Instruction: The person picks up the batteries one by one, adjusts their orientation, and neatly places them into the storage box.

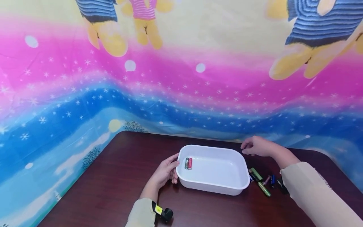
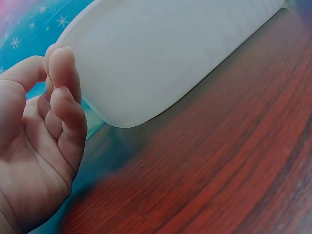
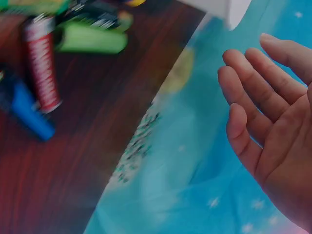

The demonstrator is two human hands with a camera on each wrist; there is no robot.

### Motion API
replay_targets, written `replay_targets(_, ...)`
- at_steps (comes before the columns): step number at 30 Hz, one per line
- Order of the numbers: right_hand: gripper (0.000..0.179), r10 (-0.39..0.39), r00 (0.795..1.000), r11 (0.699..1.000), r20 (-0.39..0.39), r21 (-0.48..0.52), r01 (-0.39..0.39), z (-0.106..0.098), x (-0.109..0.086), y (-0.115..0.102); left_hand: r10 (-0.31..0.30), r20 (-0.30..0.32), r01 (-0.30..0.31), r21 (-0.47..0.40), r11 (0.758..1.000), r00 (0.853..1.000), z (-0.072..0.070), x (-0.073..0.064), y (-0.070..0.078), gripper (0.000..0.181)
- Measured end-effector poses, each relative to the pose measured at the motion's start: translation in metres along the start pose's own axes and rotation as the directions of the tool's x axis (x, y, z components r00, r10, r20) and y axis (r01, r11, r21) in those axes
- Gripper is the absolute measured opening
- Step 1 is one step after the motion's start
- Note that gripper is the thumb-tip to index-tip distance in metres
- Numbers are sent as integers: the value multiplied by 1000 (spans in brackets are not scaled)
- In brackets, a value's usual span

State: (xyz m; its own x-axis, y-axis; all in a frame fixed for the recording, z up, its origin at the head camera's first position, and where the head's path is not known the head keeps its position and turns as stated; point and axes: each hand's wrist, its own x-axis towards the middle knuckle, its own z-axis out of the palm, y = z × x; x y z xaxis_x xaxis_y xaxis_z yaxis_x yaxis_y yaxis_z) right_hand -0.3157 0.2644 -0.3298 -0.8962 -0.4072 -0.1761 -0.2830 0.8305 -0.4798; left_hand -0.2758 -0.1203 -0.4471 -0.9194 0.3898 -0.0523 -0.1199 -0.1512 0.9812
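A white plastic tray point(image 1: 211, 186) stands on the table. My left hand point(image 1: 164, 171) grips its left end, thumb on the rim and fingers against the outer wall; the left wrist view shows this hand point(image 2: 44, 131) beside the tray's side point(image 2: 156, 63). Inside, near the left wall, a dark battery point(image 1: 187, 163) and a red battery point(image 1: 190, 163) lie side by side. Beyond the tray's back right corner my right hand point(image 1: 259, 146) hovers with loosely bent fingers. The right wrist view shows that hand point(image 3: 273, 107) with nothing in it.
Right of the tray lies a loose group: a thick green cylinder point(image 1: 256, 174), a slim green-gold one point(image 1: 264, 189), a red battery point(image 3: 43, 68), a blue piece point(image 3: 30, 112) and dark items partly behind the right sleeve. A printed cloth point(image 1: 175, 78) hangs behind the dark wooden table point(image 1: 122, 176).
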Motion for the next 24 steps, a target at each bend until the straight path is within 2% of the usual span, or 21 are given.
replay_targets(7, 35, 32, 999, 999, 23, -35, -32, -1, -30, 32, 20, 23, -20, -1, 1000, 1000, 7, -11, 15, 55)
replay_targets(15, 45, 89, 994, 995, 61, -51, -86, 4, -53, 68, 9, -4, -9, -14, 1000, 1000, -1, -1, 0, 57)
replay_targets(24, 55, 108, 992, 991, 58, -91, -103, 16, -66, 80, -2, -1, 2, -27, 1000, 1000, -1, 1, -3, 56)
